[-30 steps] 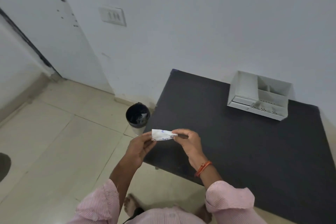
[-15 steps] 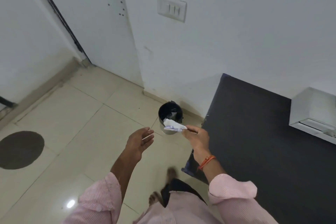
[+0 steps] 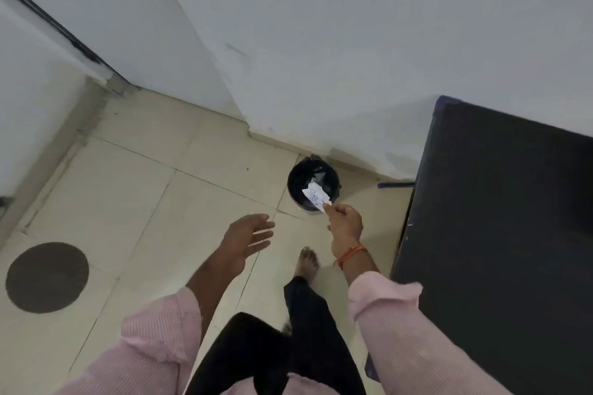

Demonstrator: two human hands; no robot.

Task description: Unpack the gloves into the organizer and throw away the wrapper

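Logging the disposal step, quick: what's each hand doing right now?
Left hand: open, fingers spread, holding nothing.
Right hand: closed, pinching the wrapper over the bin.

The room is evenly and rather dimly lit, a cool soft light with no strong source showing. The pale grey painted wall point(image 3: 369, 42) looks flat and bluish, and the cream tiled floor point(image 3: 128, 202) carries no glare. Soft shadow gathers under the edge of the black flat-topped bench point(image 3: 497, 218) and beside the small round black waste bin point(image 3: 313, 181), whose inside reads nearly solid black. The pink striped sleeves point(image 3: 401, 330) near the bottom edge are smeared and soft. Straight lines of the door frame bow outward toward the corners, wide-lens fashion, and fine detail everywhere is muddy.
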